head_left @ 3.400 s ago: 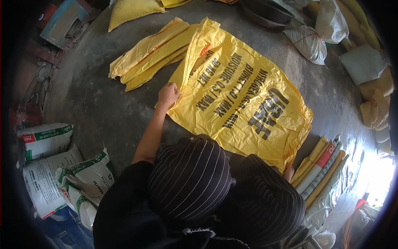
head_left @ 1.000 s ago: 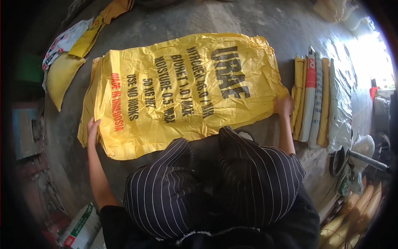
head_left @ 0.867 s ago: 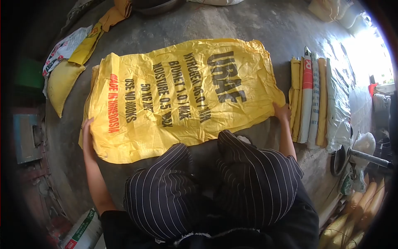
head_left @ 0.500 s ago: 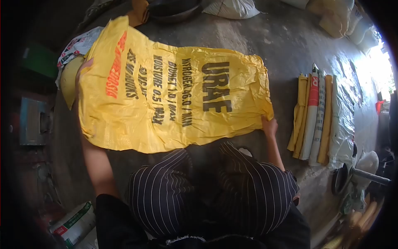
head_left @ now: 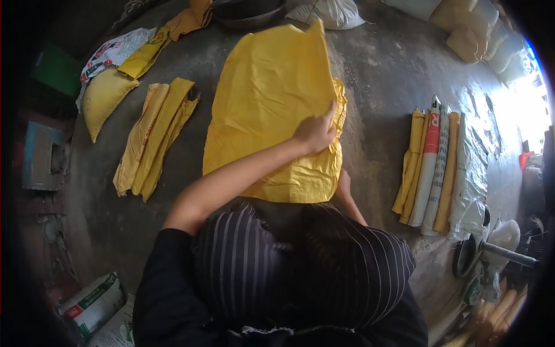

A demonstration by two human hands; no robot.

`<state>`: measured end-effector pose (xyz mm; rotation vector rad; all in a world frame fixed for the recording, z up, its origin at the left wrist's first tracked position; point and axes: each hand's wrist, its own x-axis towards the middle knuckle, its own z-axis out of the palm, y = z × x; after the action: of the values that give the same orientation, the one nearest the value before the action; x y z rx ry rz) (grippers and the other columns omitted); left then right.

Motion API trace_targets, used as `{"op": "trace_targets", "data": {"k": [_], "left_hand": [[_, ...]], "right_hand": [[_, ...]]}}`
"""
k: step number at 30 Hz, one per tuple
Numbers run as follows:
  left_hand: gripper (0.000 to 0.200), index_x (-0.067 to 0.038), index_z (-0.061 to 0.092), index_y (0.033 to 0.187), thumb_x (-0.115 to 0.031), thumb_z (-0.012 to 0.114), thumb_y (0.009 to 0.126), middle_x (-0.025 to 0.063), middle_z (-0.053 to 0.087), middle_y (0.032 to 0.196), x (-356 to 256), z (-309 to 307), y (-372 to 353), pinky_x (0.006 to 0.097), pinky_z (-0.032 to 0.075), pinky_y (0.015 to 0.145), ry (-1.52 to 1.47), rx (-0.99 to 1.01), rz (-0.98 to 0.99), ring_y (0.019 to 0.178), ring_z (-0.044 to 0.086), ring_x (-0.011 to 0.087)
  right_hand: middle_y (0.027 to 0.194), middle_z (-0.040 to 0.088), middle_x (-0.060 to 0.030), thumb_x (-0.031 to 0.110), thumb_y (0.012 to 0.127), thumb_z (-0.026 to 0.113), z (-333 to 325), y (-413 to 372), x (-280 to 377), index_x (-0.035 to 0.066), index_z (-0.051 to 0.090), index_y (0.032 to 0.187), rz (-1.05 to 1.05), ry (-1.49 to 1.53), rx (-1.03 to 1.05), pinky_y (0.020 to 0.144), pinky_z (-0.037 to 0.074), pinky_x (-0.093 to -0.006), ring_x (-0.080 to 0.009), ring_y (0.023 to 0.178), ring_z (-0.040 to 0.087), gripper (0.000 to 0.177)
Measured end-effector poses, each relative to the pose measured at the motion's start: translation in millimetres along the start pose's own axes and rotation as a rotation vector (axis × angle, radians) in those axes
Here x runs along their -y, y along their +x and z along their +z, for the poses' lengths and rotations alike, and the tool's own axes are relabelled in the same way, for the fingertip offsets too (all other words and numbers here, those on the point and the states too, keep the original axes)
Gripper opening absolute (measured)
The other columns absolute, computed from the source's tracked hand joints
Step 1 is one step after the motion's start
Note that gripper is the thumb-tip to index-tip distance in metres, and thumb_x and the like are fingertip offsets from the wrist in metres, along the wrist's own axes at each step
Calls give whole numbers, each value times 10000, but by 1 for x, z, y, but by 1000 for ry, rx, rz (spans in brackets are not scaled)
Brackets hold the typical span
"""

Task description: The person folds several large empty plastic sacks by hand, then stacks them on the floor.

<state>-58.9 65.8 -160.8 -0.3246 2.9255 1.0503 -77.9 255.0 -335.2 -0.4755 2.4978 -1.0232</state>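
A yellow woven sack [head_left: 266, 110] lies folded over in front of my knees, its plain side up and one corner raised at the far right. My left hand [head_left: 317, 132] reaches across the sack and is closed on its edge at the right side. Beside the sack's lower right edge is my right hand [head_left: 344, 184], partly hidden; its fingers cannot be made out.
Folded yellow sacks [head_left: 155, 139] lie at the left. A row of rolled and folded sacks [head_left: 430, 168] is at the right. A filled yellow bag [head_left: 105, 103], a dark basin [head_left: 248, 17] and a white sack [head_left: 329, 13] stand farther off.
My left hand has moved from the far left across to the right, folding the printed sack over. The print is now hidden, and the folded sacks at the left have come into view.
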Motion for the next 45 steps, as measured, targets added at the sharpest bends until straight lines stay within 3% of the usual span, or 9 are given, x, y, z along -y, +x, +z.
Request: {"op": "trace_targets", "data": {"k": [6, 12, 14, 18, 22, 25, 36, 41, 45], "left_hand": [[679, -71, 158, 1456, -264, 484, 892, 140, 550, 552, 56, 80, 8, 438, 464, 606, -63, 49, 162, 536, 556, 333], [713, -77, 65, 1463, -326, 465, 928, 215, 522, 1255, 96, 78, -13, 403, 332, 1049, -250, 234, 41, 1171, 503, 337], [695, -62, 89, 1459, -264, 487, 926, 213, 339, 1423, 112, 43, -25, 376, 317, 1057, -422, 82, -29, 1291, 384, 324], [543, -42, 347, 1374, -60, 548, 870, 192, 438, 1353, 197, -23, -84, 371, 351, 1030, -25, -431, -62, 1236, 440, 324], [584, -104, 270, 1430, -290, 494, 924, 174, 245, 1478, 252, -29, -152, 482, 181, 1104, 460, -201, -441, 1375, 190, 356], [622, -142, 176, 1465, -395, 410, 948, 128, 126, 1524, 296, 19, -172, 483, 51, 1127, 497, -32, -338, 1407, 46, 338], [605, -97, 186, 1456, -375, 370, 951, 108, 154, 1518, 308, 3, -191, 414, 47, 1149, 498, 23, -240, 1411, 83, 254], [549, -64, 276, 1417, -117, 395, 884, 101, 277, 1475, 317, -45, -206, 371, 205, 1133, 757, -77, -20, 1356, 271, 247], [570, -101, 263, 1426, -46, 370, 869, 62, 270, 1480, 328, -54, -183, 353, 202, 1138, 890, -16, 119, 1360, 265, 208]], "right_hand": [[914, 661, -227, 254, 797, 649, 10, -14, -26, -10, 615, 999, 81, 52, 66, 714, 499, -388, -321, 862, 657, 334], [926, 624, -141, 210, 865, 605, -1, -9, -36, -62, 496, 1181, 220, 860, -23, 733, 475, -330, -207, 813, 592, 431], [953, 610, -149, 209, 873, 602, -44, -16, -1, -44, 424, 1267, 229, 176, -180, 786, 456, -301, -218, 862, 581, 501], [1183, 514, -205, 205, 852, 618, -55, -1, 18, 12, 391, 1325, -177, -138, -326, 942, 376, -377, -289, 1101, 487, 559], [1443, 287, -190, 335, 850, 596, -18, 5, 68, 142, 369, 1387, -537, -482, -72, 1079, 185, -506, -288, 1356, 243, 614], [1511, 180, -115, 467, 885, 497, 21, 15, 65, 254, 317, 1422, -630, -625, 111, 1104, 94, -526, -262, 1402, 146, 606], [1505, 221, -83, 406, 898, 484, -7, 49, 0, 247, 304, 1427, -407, -704, 140, 1122, 88, -495, -259, 1392, 186, 581], [1448, 325, -93, 129, 813, 562, -59, 66, 19, 188, 340, 1402, -715, -693, -120, 1119, 218, -410, -266, 1349, 284, 632], [1415, 371, -87, 127, 784, 592, -52, 93, 27, 190, 354, 1391, -942, -976, 47, 1127, 215, -406, -249, 1334, 312, 654]]}}
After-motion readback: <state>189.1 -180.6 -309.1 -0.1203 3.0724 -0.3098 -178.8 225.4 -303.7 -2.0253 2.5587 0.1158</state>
